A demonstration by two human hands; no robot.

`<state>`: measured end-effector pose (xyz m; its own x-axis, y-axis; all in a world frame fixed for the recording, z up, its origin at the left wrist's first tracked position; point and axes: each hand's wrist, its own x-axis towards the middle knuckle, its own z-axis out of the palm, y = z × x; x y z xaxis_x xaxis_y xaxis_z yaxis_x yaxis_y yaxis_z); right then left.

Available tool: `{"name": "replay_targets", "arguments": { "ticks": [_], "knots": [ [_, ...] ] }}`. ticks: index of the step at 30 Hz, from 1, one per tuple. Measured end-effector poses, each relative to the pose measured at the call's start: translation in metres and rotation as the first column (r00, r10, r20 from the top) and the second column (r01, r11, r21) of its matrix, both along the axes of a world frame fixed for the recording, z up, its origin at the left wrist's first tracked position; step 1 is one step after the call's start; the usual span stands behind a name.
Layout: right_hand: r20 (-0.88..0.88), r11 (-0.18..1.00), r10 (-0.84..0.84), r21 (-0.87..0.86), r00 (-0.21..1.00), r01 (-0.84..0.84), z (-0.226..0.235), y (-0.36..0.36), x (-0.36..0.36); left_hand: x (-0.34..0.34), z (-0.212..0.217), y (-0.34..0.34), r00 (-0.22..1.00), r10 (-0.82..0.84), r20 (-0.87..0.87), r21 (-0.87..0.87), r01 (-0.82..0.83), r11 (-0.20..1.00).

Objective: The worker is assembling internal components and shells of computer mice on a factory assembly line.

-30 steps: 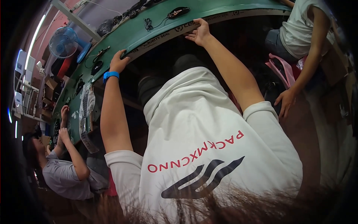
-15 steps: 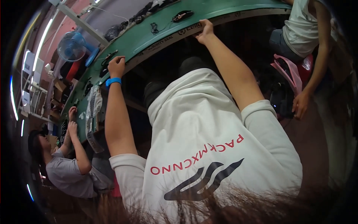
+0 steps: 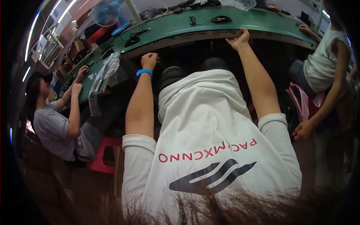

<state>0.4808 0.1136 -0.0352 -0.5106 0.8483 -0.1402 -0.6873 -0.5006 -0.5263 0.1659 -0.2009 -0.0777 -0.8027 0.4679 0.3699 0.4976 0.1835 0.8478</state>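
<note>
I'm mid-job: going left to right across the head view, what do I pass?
Co-worker's grey shirt → blue fan → left hand → black corded item on the green table → right hand → pink item → another co-worker's white sleeveless top.

The person has two hands, a left hand (image 3: 150,61) and a right hand (image 3: 239,39), and one blue wrist band (image 3: 144,72). There are two other people: one person in grey (image 3: 56,123), one person in white (image 3: 324,67). There is one blue fan (image 3: 119,19) and one red stool (image 3: 100,155).

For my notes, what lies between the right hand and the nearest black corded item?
The head view shows green tabletop between the right hand and that black item.
</note>
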Motion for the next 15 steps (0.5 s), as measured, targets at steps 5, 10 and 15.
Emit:
{"name": "replay_targets", "arguments": {
  "ticks": [5, 10, 15],
  "knots": [
    [0.031, 0.999, -0.04, -0.024, 0.999, 0.041, 0.005, -0.012, 0.001, 0.042, -0.012, 0.014, 0.961, -0.157, 0.226, -0.075, 0.177, 0.981],
    [0.007, 0.991, -0.05, -0.121, 0.999, 0.05, 0.005, -0.019, 0.003, 0.048, -0.023, 0.035, 0.914, -0.222, 0.339, -0.21, 0.303, 0.929],
    [0.087, 0.975, -0.121, -0.176, 0.989, 0.135, 0.035, -0.036, 0.003, 0.067, 0.009, 0.068, 0.818, -0.456, 0.351, -0.195, 0.54, 0.819]
  ]
}}
